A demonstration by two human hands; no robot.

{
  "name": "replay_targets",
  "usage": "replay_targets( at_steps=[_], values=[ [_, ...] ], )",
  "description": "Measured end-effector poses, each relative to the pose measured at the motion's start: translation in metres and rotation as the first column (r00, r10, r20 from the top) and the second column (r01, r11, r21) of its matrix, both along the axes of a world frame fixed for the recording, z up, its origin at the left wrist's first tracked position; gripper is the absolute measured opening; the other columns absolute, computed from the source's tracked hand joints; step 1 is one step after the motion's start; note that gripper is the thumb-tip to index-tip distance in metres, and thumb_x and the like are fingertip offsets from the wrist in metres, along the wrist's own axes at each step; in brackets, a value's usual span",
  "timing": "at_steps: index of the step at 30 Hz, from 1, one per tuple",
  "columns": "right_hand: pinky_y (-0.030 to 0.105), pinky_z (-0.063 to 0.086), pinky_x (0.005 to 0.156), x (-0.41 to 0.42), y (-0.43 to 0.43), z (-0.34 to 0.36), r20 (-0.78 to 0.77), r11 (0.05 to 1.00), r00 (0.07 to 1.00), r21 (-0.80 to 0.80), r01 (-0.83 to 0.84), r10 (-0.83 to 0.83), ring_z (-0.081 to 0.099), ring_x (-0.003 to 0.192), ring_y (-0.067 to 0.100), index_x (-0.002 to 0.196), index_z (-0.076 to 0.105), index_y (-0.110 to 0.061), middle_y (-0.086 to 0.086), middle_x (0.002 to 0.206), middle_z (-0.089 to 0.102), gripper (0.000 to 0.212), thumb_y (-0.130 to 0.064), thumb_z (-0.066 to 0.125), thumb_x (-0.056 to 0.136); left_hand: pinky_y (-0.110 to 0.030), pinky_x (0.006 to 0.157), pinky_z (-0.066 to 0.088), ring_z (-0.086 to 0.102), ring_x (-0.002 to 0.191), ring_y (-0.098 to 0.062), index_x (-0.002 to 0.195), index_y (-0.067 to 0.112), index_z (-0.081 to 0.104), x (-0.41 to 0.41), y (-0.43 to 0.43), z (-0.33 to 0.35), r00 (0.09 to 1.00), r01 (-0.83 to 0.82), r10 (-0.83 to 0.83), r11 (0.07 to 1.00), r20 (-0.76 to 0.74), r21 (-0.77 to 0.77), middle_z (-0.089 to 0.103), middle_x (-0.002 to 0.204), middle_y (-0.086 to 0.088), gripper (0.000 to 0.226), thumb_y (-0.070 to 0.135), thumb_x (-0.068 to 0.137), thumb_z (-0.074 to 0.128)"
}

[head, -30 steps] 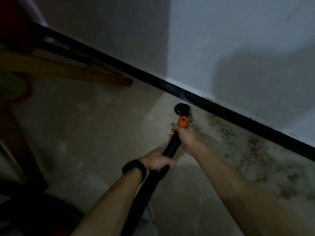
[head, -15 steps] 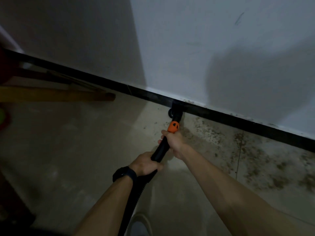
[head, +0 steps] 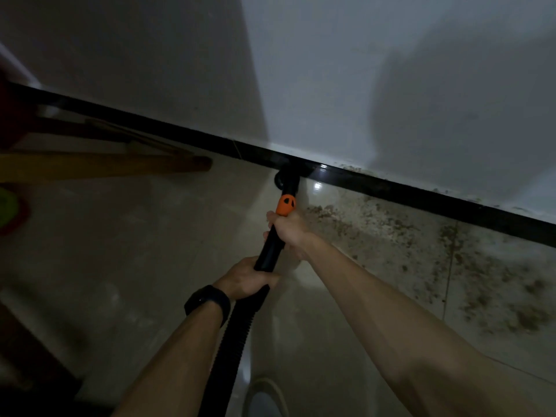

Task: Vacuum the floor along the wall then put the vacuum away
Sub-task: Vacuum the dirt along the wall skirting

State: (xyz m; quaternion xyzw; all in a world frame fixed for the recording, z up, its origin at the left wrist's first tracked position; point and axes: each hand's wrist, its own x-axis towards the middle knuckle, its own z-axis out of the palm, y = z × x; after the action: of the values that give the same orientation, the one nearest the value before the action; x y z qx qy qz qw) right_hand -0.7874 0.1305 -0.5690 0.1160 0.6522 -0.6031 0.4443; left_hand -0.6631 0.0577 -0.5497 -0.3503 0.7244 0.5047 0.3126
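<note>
The sweep along the skirting board (head: 421,195) is in hand. The right hand (head: 290,231) and, farther from the board, the left hand (head: 245,276) both clamp the vacuum tube (head: 270,251); its nozzle (head: 288,179) meets the board. Next, I judge, slide it along the board over the dirt (head: 391,233).

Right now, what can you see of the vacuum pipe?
The vacuum pipe is a smooth black plastic-looking tube with an orange collar above its nozzle, which meets the black baseboard. It slants forward and down. The right hand grips it behind the collar; the left hand grips where the ribbed hose joins.
</note>
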Motion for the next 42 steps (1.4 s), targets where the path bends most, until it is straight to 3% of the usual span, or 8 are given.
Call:
replay_targets(
  at_steps=[5,15,18,23,27,32,36,42],
  values=[
    [0.03,0.055,0.056,0.008,0.032,0.001,-0.098,0.994,0.995,0.106,0.022,-0.011,0.06,0.056,0.019,0.089,0.045,-0.01,0.006,0.075,0.051,0.018,-0.016,0.05,0.105,-0.026,0.068,0.051,0.066,0.079,-0.02,0.081,0.021,0.065,-0.005,0.03,-0.005,0.996,0.086,-0.087,0.995,0.019,0.047,0.069,0.087,0.0,0.012,0.024,0.07,0.07],
    [0.038,0.053,0.065,0.006,0.126,0.002,-0.212,0.959,0.974,0.253,0.131,-0.077,0.055,0.056,0.018,0.084,0.046,-0.013,0.006,0.07,0.052,0.02,-0.012,0.052,0.102,-0.033,0.089,0.057,0.067,0.093,-0.016,0.106,0.023,0.069,-0.022,0.104,-0.004,0.952,0.288,-0.298,0.95,0.073,0.121,0.07,0.106,0.002,0.046,0.039,0.064,0.071],
    [0.035,0.053,0.057,-0.001,0.123,0.008,-0.175,0.97,0.982,0.215,0.114,-0.077,0.056,0.045,0.015,0.094,0.045,-0.011,0.008,0.072,0.049,0.012,-0.01,0.054,0.101,-0.029,0.074,0.056,0.068,0.082,-0.019,0.09,0.02,0.068,-0.025,0.107,0.005,0.956,0.278,-0.285,0.956,0.069,0.099,0.072,0.097,-0.002,0.034,0.039,0.062,0.07],
    [0.029,0.05,0.044,-0.002,0.089,0.021,-0.153,0.98,0.987,0.198,-0.009,0.039,0.055,0.045,0.02,0.099,0.041,-0.011,0.01,0.075,0.048,0.012,-0.01,0.053,0.101,-0.03,0.073,0.051,0.064,0.077,-0.02,0.086,0.016,0.064,-0.016,0.091,0.018,0.985,0.163,-0.168,0.982,0.049,0.099,0.069,0.09,-0.005,0.024,0.033,0.07,0.071],
    [0.031,0.052,0.05,0.033,0.066,0.019,-0.128,0.974,0.983,0.203,-0.104,0.131,0.057,0.048,0.023,0.088,0.041,-0.012,0.009,0.072,0.049,0.017,-0.012,0.052,0.102,-0.026,0.068,0.048,0.063,0.072,-0.018,0.082,0.015,0.064,0.022,0.077,0.022,0.993,0.089,-0.096,0.991,0.071,0.097,0.068,0.083,-0.002,0.016,0.027,0.073,0.071],
    [0.033,0.055,0.05,0.069,0.045,0.021,-0.08,0.956,0.965,0.175,-0.235,0.252,0.061,0.054,0.022,0.121,0.035,-0.009,0.01,0.083,0.054,0.026,-0.016,0.052,0.103,-0.02,0.057,0.044,0.06,0.061,-0.01,0.073,0.02,0.062,0.066,0.064,0.024,0.997,0.003,-0.009,0.996,0.075,0.09,0.065,0.071,0.005,0.009,0.023,0.074,0.07],
    [0.038,0.057,0.059,0.089,0.027,0.025,-0.059,0.943,0.95,0.16,-0.293,0.306,0.061,0.055,0.022,0.125,0.032,-0.009,0.009,0.083,0.055,0.029,-0.016,0.051,0.104,-0.021,0.058,0.045,0.061,0.062,-0.012,0.072,0.02,0.063,0.088,0.052,0.026,0.995,-0.066,0.06,0.995,0.076,0.081,0.065,0.071,0.005,0.008,0.022,0.074,0.07],
    [0.032,0.054,0.051,0.087,0.038,0.024,-0.156,0.937,0.957,0.292,-0.19,0.243,0.065,0.055,0.024,0.134,0.041,-0.001,0.007,0.073,0.06,0.04,-0.019,0.052,0.101,-0.022,0.058,0.043,0.059,0.063,-0.015,0.075,0.015,0.061,0.079,0.057,0.03,0.997,-0.026,0.017,0.993,0.075,0.118,0.064,0.073,0.001,0.011,0.022,0.073,0.069]
  ],
)
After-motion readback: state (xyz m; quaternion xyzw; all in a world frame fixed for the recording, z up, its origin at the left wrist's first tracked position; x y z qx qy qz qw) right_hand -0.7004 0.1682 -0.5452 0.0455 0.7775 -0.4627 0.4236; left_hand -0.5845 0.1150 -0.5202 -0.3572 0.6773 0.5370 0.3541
